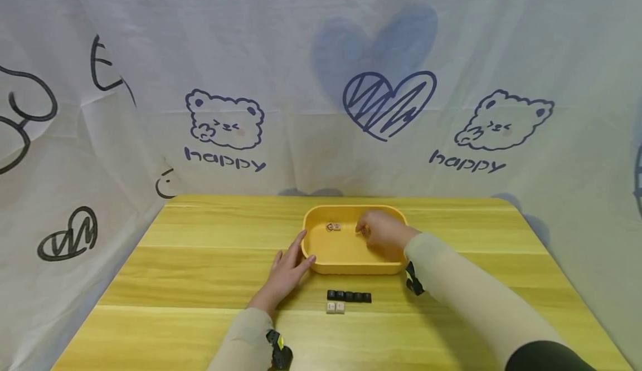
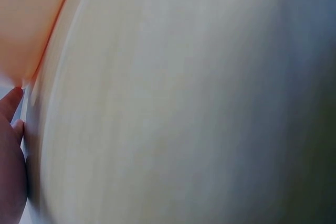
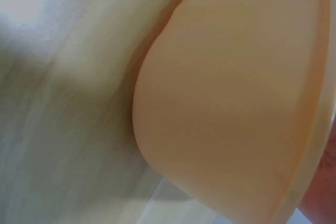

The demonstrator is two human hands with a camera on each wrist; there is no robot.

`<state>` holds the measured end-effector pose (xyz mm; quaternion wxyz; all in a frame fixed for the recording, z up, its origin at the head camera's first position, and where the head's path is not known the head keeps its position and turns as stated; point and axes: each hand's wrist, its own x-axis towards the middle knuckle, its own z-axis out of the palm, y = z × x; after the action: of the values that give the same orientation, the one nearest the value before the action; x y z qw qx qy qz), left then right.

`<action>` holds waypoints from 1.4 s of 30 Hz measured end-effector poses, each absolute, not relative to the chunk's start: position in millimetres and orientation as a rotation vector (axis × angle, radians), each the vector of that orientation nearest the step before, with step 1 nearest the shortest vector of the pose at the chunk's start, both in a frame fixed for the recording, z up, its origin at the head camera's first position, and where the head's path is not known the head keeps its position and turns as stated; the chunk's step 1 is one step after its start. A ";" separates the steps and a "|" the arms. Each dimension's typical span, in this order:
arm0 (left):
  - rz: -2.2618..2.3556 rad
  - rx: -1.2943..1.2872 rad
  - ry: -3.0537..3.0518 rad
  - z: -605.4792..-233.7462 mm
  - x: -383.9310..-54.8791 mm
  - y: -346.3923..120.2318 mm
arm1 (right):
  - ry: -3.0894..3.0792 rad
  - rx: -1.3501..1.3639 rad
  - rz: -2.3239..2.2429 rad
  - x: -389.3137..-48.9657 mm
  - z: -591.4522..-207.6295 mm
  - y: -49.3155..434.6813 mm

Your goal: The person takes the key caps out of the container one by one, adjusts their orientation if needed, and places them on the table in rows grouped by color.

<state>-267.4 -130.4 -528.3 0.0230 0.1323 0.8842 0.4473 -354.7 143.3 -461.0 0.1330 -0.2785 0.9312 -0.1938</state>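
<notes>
One left hand [image 1: 285, 275] just left of lower centre in the head view: fingers straight and spread, gripping nothing, tips against the left end of the tray [image 1: 341, 253]. Left wrist view only gives us a bit of finger at its left edge. Tray sits right of that, on the table [image 1: 210, 282]. Below it, bottom centre: five black caps [image 1: 349, 296] in a row, two pale caps [image 1: 331, 307] side by side just under their left end. Further right, right hand [image 1: 386, 229] reaches into the tray's right half, finger and thumb looking clamped on a small cap [image 1: 365, 230]; we can't read its marking. Right wrist view is mostly tray wall, no help on grip.

Risks, our read: cap is tiny and only fingertips hold it, so a poor pinch could drop or flip it. On lift-out, the right sleeve [image 1: 451, 273] could snag the front wall and jog the tray; left hand's light contact may not stop a slide. Slid towards us, it'd break up the black row.

Contents: tray has two loose caps [image 1: 336, 227] at upper left, side by side, plus the one in our right fingers. Floor behind the right hand is hidden.
</notes>
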 end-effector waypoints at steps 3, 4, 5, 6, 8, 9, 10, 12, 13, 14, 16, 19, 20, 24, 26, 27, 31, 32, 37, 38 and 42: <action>1.390 0.411 2.739 -529.2 -267.7 -130.4 | 2.699 -0.831 -0.551 -354.0 -462.6 143.8; 1.388 0.411 2.740 -529.3 -267.7 -130.5 | 2.696 -0.827 -0.549 -353.7 -463.5 143.9; 1.386 0.411 2.742 -529.5 -267.7 -130.5 | 2.689 -0.827 -0.551 -353.3 -464.6 144.0; 1.386 0.411 2.743 -529.4 -267.6 -130.4 | 2.688 -0.835 -0.545 -353.0 -465.7 143.9; 1.383 0.409 2.742 -529.1 -267.1 -130.4 | 2.680 -0.844 -0.543 -351.8 -467.5 143.3; 1.381 0.409 2.743 -529.1 -267.0 -130.4 | 2.675 -0.831 -0.545 -351.0 -467.9 142.8; 1.381 0.408 2.742 -528.9 -266.9 -130.4 | 2.673 -0.820 -0.547 -350.4 -468.5 142.5; 1.380 0.408 2.739 -528.7 -266.8 -130.5 | 2.675 -0.803 -0.536 -349.0 -468.7 142.1; 1.379 0.408 2.739 -528.8 -266.9 -130.5 | 2.674 -0.789 -0.535 -348.3 -468.8 142.5; 1.378 0.409 2.740 -528.9 -267.0 -130.4 | 2.671 -0.782 -0.534 -347.6 -468.5 143.0; 1.377 0.406 2.738 -528.8 -267.1 -130.3 | 2.670 -0.779 -0.533 -346.2 -468.1 144.8; 1.381 0.404 2.733 -528.7 -266.9 -130.2 | 2.664 -0.802 -0.550 -342.6 -466.4 147.7; 1.383 0.404 2.732 -528.8 -266.9 -130.3 | 2.664 -0.808 -0.553 -341.0 -465.6 148.4; 1.386 0.409 2.732 -529.2 -267.1 -130.5 | 2.672 -0.841 -0.536 -333.3 -462.1 150.6; 1.384 0.413 2.736 -529.5 -267.5 -130.4 | 2.678 -0.858 -0.518 -329.2 -459.5 151.3; 1.384 0.415 2.737 -529.5 -267.6 -130.3 | 2.680 -0.871 -0.516 -327.0 -457.9 151.8; 1.383 0.418 2.732 -529.1 -267.3 -130.5 | 2.691 -0.910 -0.523 -319.2 -451.6 152.1; 1.381 0.416 2.732 -528.9 -267.2 -130.6 | 2.702 -0.914 -0.529 -317.2 -450.2 152.0; 1.384 0.413 2.728 -527.3 -266.8 -130.5 | 2.787 -0.952 -0.579 -307.7 -445.7 151.6; 1.385 0.414 2.727 -527.1 -266.8 -130.4 | 2.807 -0.960 -0.587 -305.3 -444.8 151.6; 1.382 0.416 2.719 -526.3 -267.1 -130.2 | 2.863 -0.955 -0.660 -294.5 -440.6 152.8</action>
<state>-267.1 -130.2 -526.3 0.0316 0.1349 0.8829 0.4487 -294.5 152.8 -440.6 0.0259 -0.3091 0.9264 -0.2134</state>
